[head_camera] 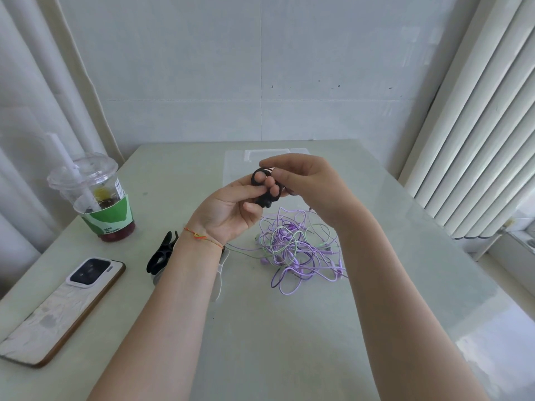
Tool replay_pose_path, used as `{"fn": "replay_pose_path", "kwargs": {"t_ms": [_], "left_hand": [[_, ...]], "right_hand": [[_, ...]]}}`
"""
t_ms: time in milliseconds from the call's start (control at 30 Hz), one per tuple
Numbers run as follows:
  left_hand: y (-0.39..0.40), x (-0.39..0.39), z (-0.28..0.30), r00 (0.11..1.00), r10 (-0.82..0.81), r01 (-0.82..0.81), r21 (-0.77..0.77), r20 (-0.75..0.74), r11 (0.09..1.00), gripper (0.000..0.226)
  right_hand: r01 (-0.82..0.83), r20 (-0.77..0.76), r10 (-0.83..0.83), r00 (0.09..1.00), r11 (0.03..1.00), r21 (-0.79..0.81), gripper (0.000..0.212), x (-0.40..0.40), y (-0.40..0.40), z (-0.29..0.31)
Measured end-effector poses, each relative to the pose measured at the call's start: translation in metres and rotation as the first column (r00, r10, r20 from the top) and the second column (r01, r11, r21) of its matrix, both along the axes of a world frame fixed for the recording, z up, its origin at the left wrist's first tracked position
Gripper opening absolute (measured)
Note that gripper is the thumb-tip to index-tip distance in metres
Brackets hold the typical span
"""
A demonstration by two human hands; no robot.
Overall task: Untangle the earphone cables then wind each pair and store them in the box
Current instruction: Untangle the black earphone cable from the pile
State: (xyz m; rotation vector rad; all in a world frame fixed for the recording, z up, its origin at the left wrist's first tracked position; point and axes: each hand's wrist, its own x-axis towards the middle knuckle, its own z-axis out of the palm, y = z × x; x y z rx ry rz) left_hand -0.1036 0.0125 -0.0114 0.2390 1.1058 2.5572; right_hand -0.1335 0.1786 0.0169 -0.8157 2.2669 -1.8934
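From the head camera I see both hands raised over the middle of the table. The left hand has its fingers curled around a black cable clip with round loops; its long axis goes from upper left to lower right, one loop pointing up. The right hand pinches the same clip from the right side with bent fingers. Just below the hands, the tangled earphone cables, purple and pale green, lie in a loose heap on the table. Behind the hands stands a clear box, partly hidden. At the left are a second black clip near the left wrist, a phone face down, and a plastic drink cup with a straw. The near part of the table lies open between my forearms; the right edge runs beside a radiator.
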Motion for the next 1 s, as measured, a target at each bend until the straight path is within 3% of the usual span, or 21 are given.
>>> {"fn": "replay_pose_path", "kwargs": {"t_ms": [167, 467, 700, 1000], "left_hand": [[0.004, 0.002, 0.005, 0.997, 0.064, -0.063, -0.026, 0.045, 0.998, 0.011], [0.002, 0.005, 0.005, 0.999, 0.025, -0.025, -0.008, 0.034, 1.0, 0.029], [0.013, 0.011, 0.012, 0.999, 0.025, -0.028, -0.138, -0.023, 0.99, 0.032], [0.009, 0.006, 0.012, 0.999, 0.026, -0.028, 0.106, 0.02, 0.994, 0.031]], "right_hand": [[0.122, -0.098, -0.114, 0.989, 0.99, 0.073, 0.019, -0.002, -0.007, -0.003], [0.089, -0.076, -0.087, 0.993, 0.996, 0.028, 0.012, 0.0, -0.003, 0.0], [0.089, -0.012, -0.089, 0.996, 0.996, 0.013, 0.018, -0.005, -0.001, -0.004], [0.241, -0.071, -0.24, 0.968, 0.971, 0.002, 0.014, -0.006, -0.001, -0.002]]}}
